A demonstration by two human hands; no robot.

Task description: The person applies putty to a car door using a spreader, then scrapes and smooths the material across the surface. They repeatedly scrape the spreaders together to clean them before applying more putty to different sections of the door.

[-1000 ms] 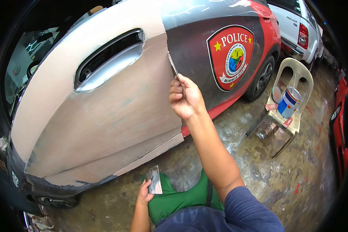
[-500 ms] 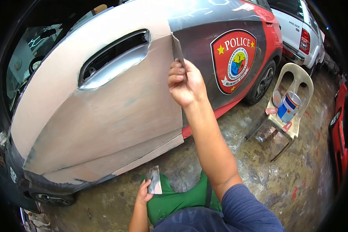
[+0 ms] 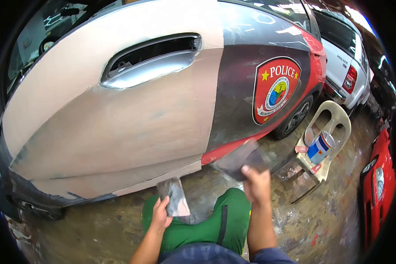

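My left hand (image 3: pixel 160 213) grips a small rectangular putty plate (image 3: pixel 175 196), smeared grey and pinkish, above my left thigh. My right hand (image 3: pixel 257 185) pinches a wide, dark, flat putty spreader (image 3: pixel 244 161) by its near edge; motion blurs its outline. Both tools are apart from each other and from the car. Before me stands the car door (image 3: pixel 136 132), coated in pinkish-beige filler with grey patches. A silver handle recess (image 3: pixel 149 70) with a dark opening sits high on it.
Behind the door is a dark panel with a police emblem (image 3: pixel 277 90). To the right, a plastic chair (image 3: pixel 339 119) bears a blue-and-white can (image 3: pixel 320 148) and a round lid. A white pickup (image 3: pixel 339 75) and a red car (image 3: pixel 378 185) stand beyond. The concrete floor (image 3: pixel 215 198) is stained.
My right hand has come down and away from the door's rear edge with the spreader. My left hand still holds its plate, slightly higher and tilted. The view has shifted.
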